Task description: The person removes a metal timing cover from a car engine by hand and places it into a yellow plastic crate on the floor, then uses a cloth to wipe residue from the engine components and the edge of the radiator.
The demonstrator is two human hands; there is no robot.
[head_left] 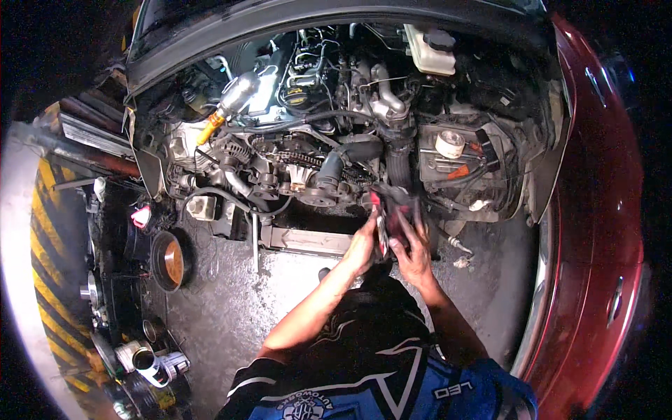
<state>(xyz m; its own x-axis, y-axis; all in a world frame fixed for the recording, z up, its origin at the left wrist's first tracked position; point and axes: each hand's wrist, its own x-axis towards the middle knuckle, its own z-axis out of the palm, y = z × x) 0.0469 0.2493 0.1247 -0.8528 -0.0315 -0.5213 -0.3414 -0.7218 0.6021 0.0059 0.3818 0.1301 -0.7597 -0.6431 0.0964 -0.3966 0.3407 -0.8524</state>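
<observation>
Between my two hands, in front of the engine (301,164), is a dark red and black rag-like thing (397,222). Motion blurs it, so its exact kind is unclear. My left hand (363,243) is closed on its left edge, where a red and whitish strip shows. From the right, my right hand (414,253) presses against it with thumb and fingers around its side. Just beyond my hands, a thick black ribbed hose (399,164) runs down from the engine. A timing chain (290,158) is exposed across the engine's front.
A lit work lamp with a yellow handle (210,129) rests on the engine's left. A tape roll (450,144) sits on the tray at right. On the floor at left are a round pan (170,260) and several containers. A red car (595,231) stands close on my right.
</observation>
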